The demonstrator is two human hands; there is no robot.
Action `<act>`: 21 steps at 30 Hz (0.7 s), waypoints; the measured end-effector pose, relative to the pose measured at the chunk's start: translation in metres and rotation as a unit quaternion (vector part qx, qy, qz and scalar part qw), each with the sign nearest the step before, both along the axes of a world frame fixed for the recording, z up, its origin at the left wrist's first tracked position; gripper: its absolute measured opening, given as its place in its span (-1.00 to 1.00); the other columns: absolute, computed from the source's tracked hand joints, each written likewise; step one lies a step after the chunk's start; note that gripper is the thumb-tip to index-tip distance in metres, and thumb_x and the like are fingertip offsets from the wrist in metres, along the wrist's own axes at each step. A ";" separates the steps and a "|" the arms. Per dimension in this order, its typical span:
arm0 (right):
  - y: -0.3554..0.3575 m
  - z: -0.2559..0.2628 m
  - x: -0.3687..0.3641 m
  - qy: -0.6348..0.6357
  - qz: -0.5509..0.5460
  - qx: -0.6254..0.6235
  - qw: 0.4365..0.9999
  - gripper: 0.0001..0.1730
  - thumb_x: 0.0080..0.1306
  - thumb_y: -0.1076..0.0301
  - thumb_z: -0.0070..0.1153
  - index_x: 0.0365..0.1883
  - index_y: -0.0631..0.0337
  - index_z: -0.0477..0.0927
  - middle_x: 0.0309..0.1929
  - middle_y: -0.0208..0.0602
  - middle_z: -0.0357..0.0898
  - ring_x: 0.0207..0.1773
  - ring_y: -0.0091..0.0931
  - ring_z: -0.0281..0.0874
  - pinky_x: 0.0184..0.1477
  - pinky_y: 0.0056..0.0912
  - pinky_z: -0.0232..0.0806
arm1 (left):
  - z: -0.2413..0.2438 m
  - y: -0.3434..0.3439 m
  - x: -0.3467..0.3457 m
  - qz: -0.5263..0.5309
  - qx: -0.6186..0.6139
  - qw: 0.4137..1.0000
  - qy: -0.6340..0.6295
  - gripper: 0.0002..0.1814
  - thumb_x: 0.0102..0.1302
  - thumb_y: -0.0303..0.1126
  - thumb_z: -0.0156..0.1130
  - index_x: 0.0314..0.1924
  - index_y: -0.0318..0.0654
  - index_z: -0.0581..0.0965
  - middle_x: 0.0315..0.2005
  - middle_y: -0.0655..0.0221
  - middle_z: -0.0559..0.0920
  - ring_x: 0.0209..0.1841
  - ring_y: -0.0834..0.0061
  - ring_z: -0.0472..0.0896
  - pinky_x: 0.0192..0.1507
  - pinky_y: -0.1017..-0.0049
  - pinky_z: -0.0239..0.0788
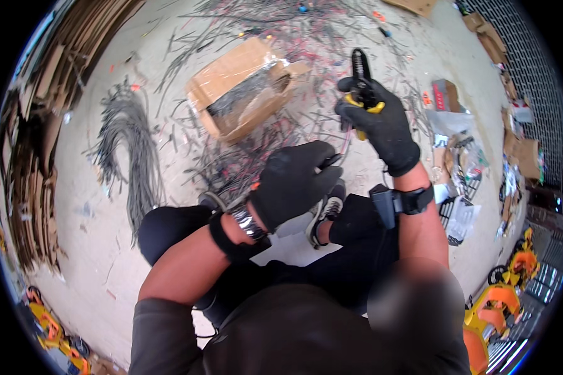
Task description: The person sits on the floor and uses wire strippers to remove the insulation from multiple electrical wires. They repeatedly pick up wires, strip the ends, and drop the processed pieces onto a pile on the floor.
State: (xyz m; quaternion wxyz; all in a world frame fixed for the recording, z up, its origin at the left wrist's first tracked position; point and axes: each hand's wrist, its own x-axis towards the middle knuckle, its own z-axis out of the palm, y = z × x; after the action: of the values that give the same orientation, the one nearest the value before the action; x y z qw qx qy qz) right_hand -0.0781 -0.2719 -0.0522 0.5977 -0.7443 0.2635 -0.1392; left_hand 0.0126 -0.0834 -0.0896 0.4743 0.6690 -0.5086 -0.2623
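Note:
My right hand (380,124), in a black glove, is closed around a plier-type hand tool (363,77) with black and yellow parts. Its exact type is hard to tell, and my fingers cover much of it. My left hand (295,183), also gloved, pinches a short dark cable (330,161) between thumb and fingers. A thin reddish wire (346,140) runs from that cable up towards the tool. Below my hands, many grey and red wire offcuts (234,164) lie heaped on the floor.
An open cardboard box (237,75) with dark contents sits ahead. A bundle of grey cables (138,140) lies to the left. Flattened cardboard (37,187) is stacked at far left. Plastic wrapping (462,159) litters the right side. Yellow-orange ride-on vehicles (497,300) stand behind right.

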 end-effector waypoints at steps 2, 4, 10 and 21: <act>0.000 0.002 0.001 -0.008 0.003 0.031 0.999 -0.59 0.30 0.47 0.31 0.12 0.30 0.61 -0.25 -0.41 0.64 -0.27 -0.59 0.61 -0.15 -0.48 0.47 | 0.008 -0.003 0.005 0.006 0.034 0.994 0.103 -0.72 0.31 -0.33 0.31 -0.05 -0.35 0.66 -0.30 0.22 0.72 -0.33 0.38 0.69 -0.22 0.40 0.50; 0.007 0.007 0.005 -0.016 -0.012 0.027 0.999 -0.62 0.30 0.44 0.31 0.09 0.27 0.63 -0.26 -0.44 0.62 -0.26 -0.63 0.58 -0.15 -0.51 0.45 | 0.010 -0.004 0.006 0.028 0.064 0.976 0.208 -0.71 0.37 -0.38 0.24 -0.02 -0.44 0.64 -0.34 0.28 0.70 -0.34 0.60 0.62 -0.23 0.48 0.48; 0.010 0.015 0.001 -0.013 -0.009 -0.001 1.000 -0.64 0.31 0.36 0.32 0.06 0.22 0.67 -0.29 -0.45 0.64 -0.28 -0.67 0.54 -0.18 -0.52 0.42 | 0.018 -0.007 0.013 0.006 0.100 0.949 0.300 -0.75 0.41 -0.34 0.18 -0.18 -0.43 0.64 -0.45 0.36 0.66 -0.43 0.61 0.60 -0.33 0.51 0.45; 0.003 0.022 -0.005 -0.017 -0.023 0.067 0.997 -0.66 0.33 0.38 0.29 0.06 0.28 0.63 -0.37 -0.45 0.57 -0.37 -0.64 0.52 -0.26 -0.50 0.44 | 0.018 0.003 0.017 0.063 0.047 0.926 0.369 -0.78 0.42 -0.40 0.18 -0.11 -0.44 0.63 -0.33 0.26 0.74 -0.37 0.53 0.69 -0.29 0.52 0.55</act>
State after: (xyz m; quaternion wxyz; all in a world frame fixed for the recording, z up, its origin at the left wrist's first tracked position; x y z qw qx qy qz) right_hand -0.0831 -0.2689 -0.0306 0.6474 -0.6938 0.2790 -0.1470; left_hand 0.0292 -0.0808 -0.0717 0.6123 0.5772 -0.2414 -0.4833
